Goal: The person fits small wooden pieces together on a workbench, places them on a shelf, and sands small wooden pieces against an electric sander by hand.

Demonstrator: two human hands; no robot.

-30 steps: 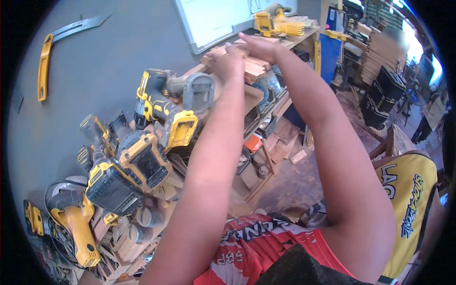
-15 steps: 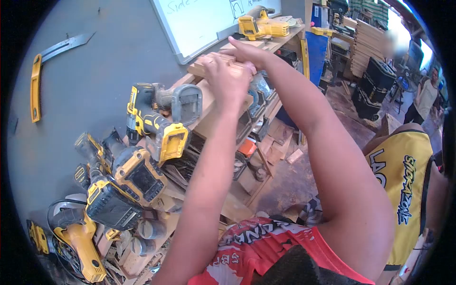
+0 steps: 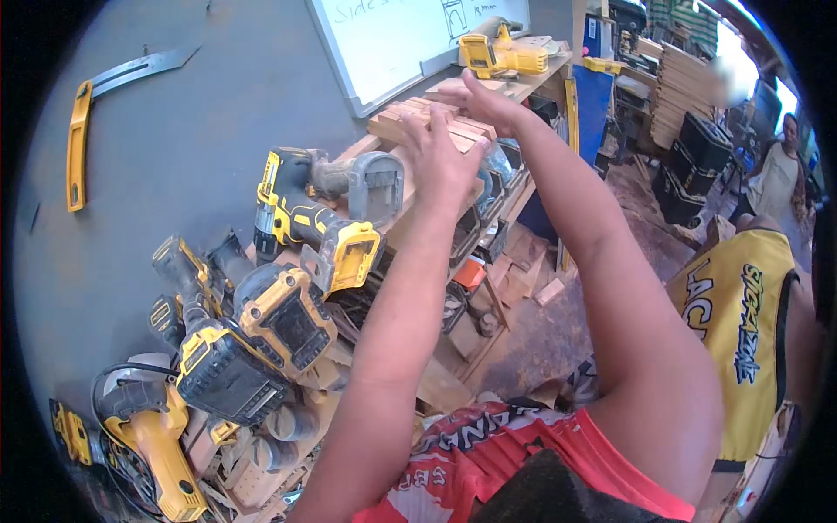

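Note:
A bundle of short wooden strips lies side by side on the shelf below the whiteboard. My left hand is at its near side, fingers spread and touching the strips. At the far right end of the bundle, my right hand is stretched out with the thumb raised, its fingers lying along the wood and partly hidden. Neither hand is wrapped round a strip.
Yellow-black cordless drills and other power tools crowd the shelf at left. A yellow tool stands beyond the strips, near the whiteboard. A sliding bevel hangs on the wall. Two people are at right, one in a yellow jersey.
My left hand's fingers have loosened and drawn back, so more of the strips shows. The right hand stays beside them. The whole view has shifted slightly.

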